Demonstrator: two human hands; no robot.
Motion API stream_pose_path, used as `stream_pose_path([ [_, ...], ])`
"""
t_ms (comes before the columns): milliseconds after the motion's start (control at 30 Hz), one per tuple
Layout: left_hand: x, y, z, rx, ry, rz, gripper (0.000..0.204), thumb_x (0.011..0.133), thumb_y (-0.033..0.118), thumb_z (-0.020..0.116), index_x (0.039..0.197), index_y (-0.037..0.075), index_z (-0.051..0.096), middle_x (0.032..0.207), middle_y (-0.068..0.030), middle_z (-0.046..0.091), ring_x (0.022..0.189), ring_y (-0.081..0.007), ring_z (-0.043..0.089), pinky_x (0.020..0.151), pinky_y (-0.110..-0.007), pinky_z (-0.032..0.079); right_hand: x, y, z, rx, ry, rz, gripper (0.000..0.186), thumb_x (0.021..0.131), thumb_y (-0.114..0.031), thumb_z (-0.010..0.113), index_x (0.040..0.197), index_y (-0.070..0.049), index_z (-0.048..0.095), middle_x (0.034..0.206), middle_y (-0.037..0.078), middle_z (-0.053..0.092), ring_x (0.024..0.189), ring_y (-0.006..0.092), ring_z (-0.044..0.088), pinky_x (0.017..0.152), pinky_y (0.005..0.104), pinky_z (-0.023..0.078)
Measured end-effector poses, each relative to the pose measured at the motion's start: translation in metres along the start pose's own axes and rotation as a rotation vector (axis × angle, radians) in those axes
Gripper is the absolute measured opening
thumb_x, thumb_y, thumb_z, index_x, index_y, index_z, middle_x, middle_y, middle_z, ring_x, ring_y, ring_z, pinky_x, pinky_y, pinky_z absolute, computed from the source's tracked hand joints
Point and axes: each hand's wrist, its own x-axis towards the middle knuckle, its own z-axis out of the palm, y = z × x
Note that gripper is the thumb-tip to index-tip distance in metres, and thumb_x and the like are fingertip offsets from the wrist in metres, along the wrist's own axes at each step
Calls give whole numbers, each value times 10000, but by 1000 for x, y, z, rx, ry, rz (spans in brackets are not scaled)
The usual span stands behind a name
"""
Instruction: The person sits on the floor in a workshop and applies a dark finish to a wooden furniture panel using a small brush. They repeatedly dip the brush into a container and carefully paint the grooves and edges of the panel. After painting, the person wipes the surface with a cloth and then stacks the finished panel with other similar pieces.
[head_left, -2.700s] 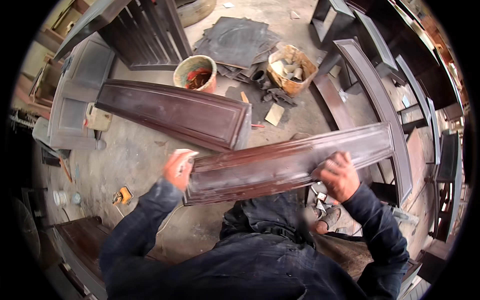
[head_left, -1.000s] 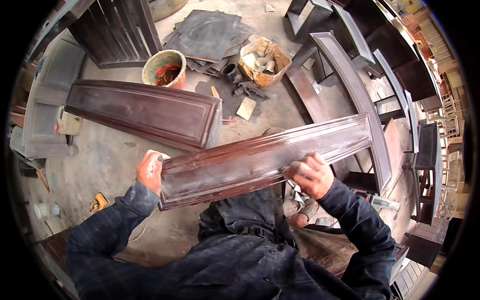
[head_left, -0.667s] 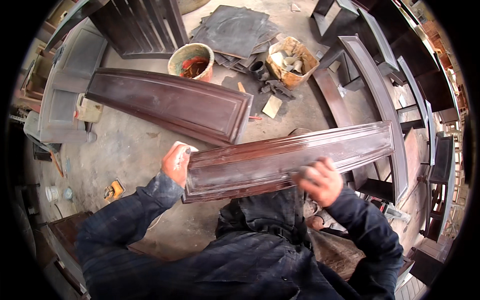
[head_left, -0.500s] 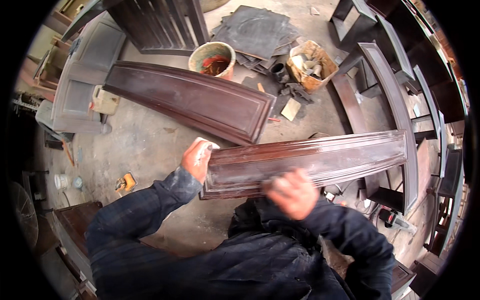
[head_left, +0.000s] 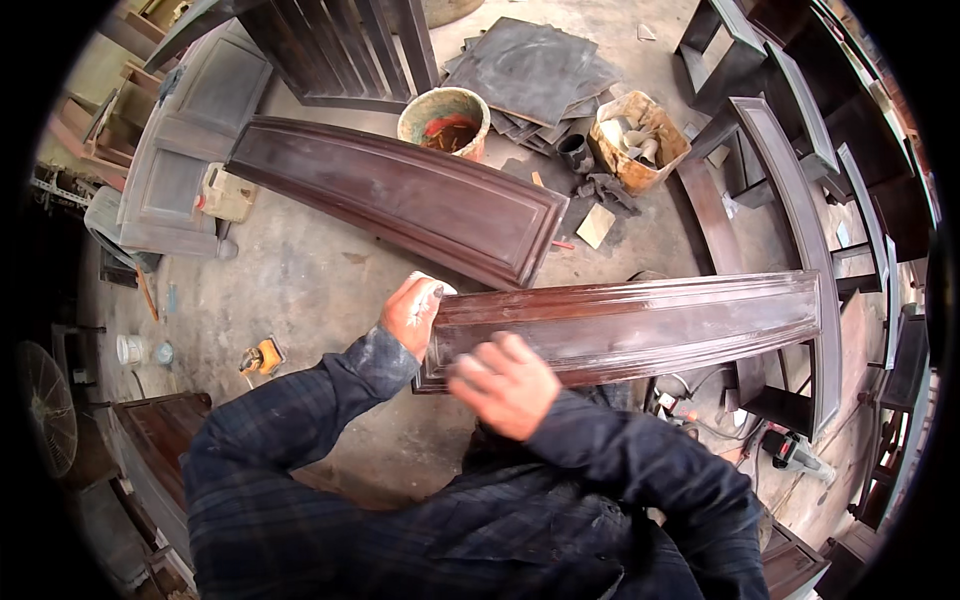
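Note:
A long dark brown wooden panel [head_left: 640,322] with moulded edges lies across in front of me. My left hand [head_left: 412,310] is closed round its left end, thumb on top, with white dust on the skin. On the near moulded edge, close to that left end, rests my right hand [head_left: 505,385]. Its fingers are bent and partly blurred by motion. Whatever lies beneath them is hidden. Beyond it, a second brown panel [head_left: 400,195] slants across the floor.
A round bucket [head_left: 443,120] and a stained square tub [head_left: 640,140] stand beyond the panels, near stacked dark boards [head_left: 525,70]. Dark furniture frames [head_left: 800,240] line the right side. A yellow sander [head_left: 262,356] lies at left, an angle grinder [head_left: 795,455] at right.
My right hand has slid left along the panel's near edge, toward my left hand. The left hand keeps its hold. The whole view has shifted slightly.

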Motion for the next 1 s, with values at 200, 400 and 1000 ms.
stream_pose_path([
  [200,1,-4,5,-48,-38,-67,166,1008,76,474,1009,-23,608,936,-122,576,865,-246,590,817,-314,465,-190,104,-118,-337,-16,244,290,709,-183,653,996,-170,699,1004,17,650,877,231,607,891,448,466],
  [400,-20,-63,10,-89,41,-131,174,988,104,485,939,13,625,884,-114,576,852,-248,574,782,-349,463,-204,93,-110,-199,-10,240,355,726,-188,654,1079,-161,678,1122,48,613,1111,276,577,1077,537,408],
  [1000,-5,-25,-3,154,-95,-18,249,1036,192,421,970,-23,529,905,-141,483,821,-289,505,805,-346,426,-396,213,-242,-746,-155,630,294,741,-94,641,1015,-191,686,970,-4,639,977,207,596,928,345,436],
])
